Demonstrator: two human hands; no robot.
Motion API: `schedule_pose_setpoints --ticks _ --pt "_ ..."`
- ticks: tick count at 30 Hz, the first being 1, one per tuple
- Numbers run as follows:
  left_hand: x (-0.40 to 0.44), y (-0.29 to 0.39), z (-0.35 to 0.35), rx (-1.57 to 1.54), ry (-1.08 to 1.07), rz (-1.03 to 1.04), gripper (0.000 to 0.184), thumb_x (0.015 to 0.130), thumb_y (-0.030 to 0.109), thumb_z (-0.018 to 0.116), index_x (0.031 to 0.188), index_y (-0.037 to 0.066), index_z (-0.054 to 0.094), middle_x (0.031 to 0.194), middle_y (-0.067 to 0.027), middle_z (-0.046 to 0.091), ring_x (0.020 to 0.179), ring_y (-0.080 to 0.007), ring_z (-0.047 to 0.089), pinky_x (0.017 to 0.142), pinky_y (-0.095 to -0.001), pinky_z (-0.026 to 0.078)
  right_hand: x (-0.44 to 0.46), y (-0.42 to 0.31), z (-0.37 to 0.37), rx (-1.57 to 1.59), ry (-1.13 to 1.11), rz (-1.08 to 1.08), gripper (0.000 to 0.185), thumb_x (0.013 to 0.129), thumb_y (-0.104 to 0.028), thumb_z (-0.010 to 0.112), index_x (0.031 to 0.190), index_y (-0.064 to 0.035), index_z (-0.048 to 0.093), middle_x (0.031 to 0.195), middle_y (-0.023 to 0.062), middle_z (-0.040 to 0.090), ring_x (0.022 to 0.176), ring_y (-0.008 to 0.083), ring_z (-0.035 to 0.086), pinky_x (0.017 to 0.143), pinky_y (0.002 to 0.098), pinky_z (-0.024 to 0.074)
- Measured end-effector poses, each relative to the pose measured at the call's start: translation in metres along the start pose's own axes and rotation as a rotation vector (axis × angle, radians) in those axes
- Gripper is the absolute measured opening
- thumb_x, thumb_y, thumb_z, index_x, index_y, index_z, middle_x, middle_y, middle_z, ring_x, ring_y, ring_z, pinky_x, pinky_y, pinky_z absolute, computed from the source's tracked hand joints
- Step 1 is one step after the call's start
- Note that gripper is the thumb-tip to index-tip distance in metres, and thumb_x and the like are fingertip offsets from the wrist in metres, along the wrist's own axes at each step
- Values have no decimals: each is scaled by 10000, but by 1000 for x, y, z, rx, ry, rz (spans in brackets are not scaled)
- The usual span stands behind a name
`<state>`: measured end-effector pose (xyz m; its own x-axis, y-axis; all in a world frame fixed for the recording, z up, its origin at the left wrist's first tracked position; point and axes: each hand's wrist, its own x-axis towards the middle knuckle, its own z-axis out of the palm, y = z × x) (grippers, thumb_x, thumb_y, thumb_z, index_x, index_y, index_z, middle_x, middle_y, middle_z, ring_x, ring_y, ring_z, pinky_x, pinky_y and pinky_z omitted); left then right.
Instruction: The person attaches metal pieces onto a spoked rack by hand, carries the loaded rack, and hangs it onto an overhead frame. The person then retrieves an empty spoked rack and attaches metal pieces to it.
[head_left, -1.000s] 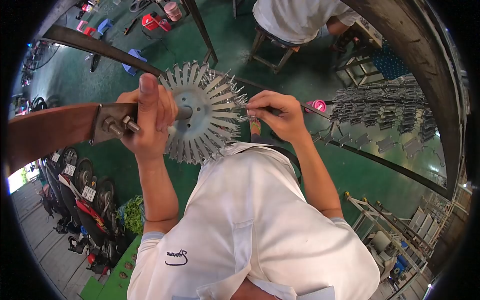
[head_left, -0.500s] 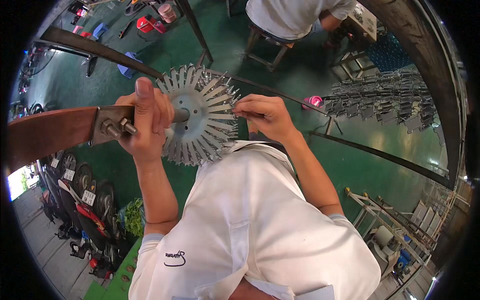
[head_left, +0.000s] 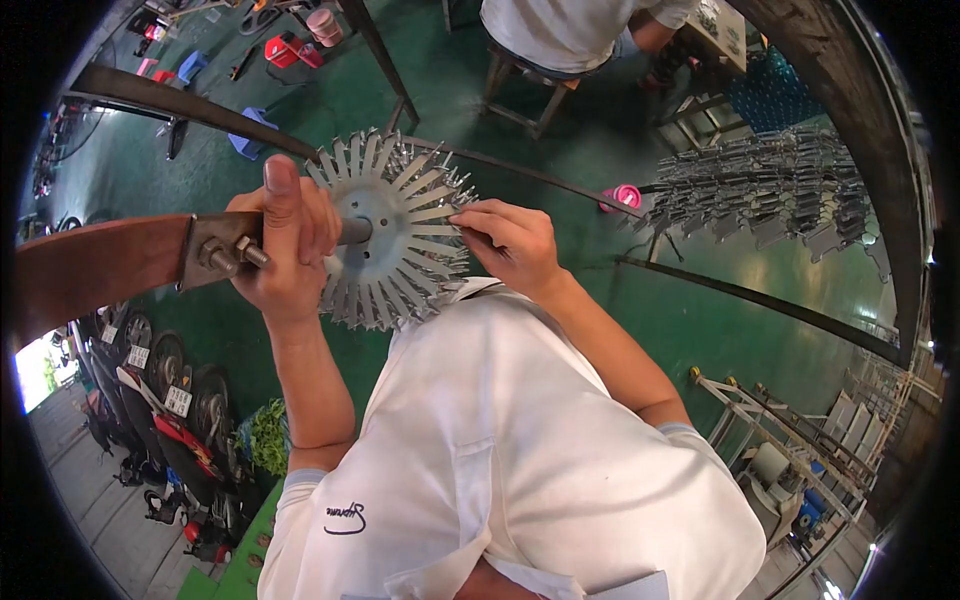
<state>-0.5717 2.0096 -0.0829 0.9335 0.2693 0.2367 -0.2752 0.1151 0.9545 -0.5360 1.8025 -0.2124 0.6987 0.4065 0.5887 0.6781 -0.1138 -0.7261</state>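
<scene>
A round metal wheel (head_left: 378, 262) with many flat radiating slats, small metal pieces crowded along its rim, sits on a short shaft (head_left: 355, 230). My left hand (head_left: 290, 235) is wrapped round this shaft, thumb pointing up, beside a bolted steel bracket (head_left: 222, 250) on a red-brown arm (head_left: 100, 262). At the wheel's right edge my right hand (head_left: 510, 240) is pinched, its fingertips touching the end of a slat. Whatever lies between those fingertips is hidden.
Rows of hanging metal pieces (head_left: 760, 190) are at the right, near a dark frame bar (head_left: 770, 305). A person (head_left: 560, 35) sits on a stool at the top. Motorbikes (head_left: 180, 430) stand lower left, a pink object (head_left: 625, 197) on the floor, a metal rack (head_left: 780, 430) lower right.
My right hand has moved left, from just off the wheel's rim onto a slat's end. Small metal pieces seen at its fingertips earlier are no longer visible. My left hand keeps its hold.
</scene>
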Motion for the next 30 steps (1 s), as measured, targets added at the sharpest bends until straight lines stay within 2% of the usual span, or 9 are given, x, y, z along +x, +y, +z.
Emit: schedule_pose_setpoints --ticks 4,7,10,13,16,25,28,30 --pt "0 -1 -1 -4 7 -17 568 1044 287 403 508 120 317 472 0 306 392 -95 250 412 -267 242 1 0 -4 26 -34 33 236 698 10 764 914 -23 677 878 104 692 663 222 668 567 299 541" --pt "1 -3 -3 -14 9 -17 571 1041 296 409 507 120 315 468 1 302 389 -96 249 411 -268 242 1 0 -6 37 -40 47 275 687 50 752 940 -33 684 909 100 698 631 189 651 512 266 512" --pt "1 -4 -3 -6 23 -10 571 1041 297 411 506 122 313 463 0 299 383 -97 249 407 -269 242 0 5 -2 33 -14 -30 275 688 57 747 942 -29 684 913 101 700 641 182 654 517 259 516" --pt "2 -8 -8 -29 15 -3 567 1042 290 405 509 122 313 463 -3 302 378 -97 252 403 -270 244 1 9 -1 66 -16 -19 272 691 67 741 942 -21 683 912 101 698 649 178 656 528 255 524" --pt "3 -5 -6 -63 17 -13 563 1040 250 418 505 104 327 466 -11 334 389 -100 259 413 -276 252 3 3 -2 58 -21 71 219 712 11 748 918 -35 686 901 79 688 651 204 663 559 275 538" --pt "7 -9 -9 -30 -5 0 554 1048 278 385 521 123 315 472 -6 312 375 -98 252 407 -268 252 11 -19 -17 43 -59 205 213 740 -6 724 947 -29 681 891 65 659 583 135 613 493 241 499" --pt "7 -11 -11 -33 -11 -5 553 1047 282 390 522 126 316 473 -4 312 377 -98 251 407 -268 252 11 -19 -13 154 10 234 158 781 11 708 936 -6 682 845 53 653 516 72 517 430 219 377" --pt "8 -12 -12 -28 -18 -6 551 1046 284 393 523 127 318 473 -3 309 378 -98 251 408 -267 252 12 -18 -14 202 -26 321 145 784 -26 716 924 0 691 813 65 650 540 93 549 467 225 418"
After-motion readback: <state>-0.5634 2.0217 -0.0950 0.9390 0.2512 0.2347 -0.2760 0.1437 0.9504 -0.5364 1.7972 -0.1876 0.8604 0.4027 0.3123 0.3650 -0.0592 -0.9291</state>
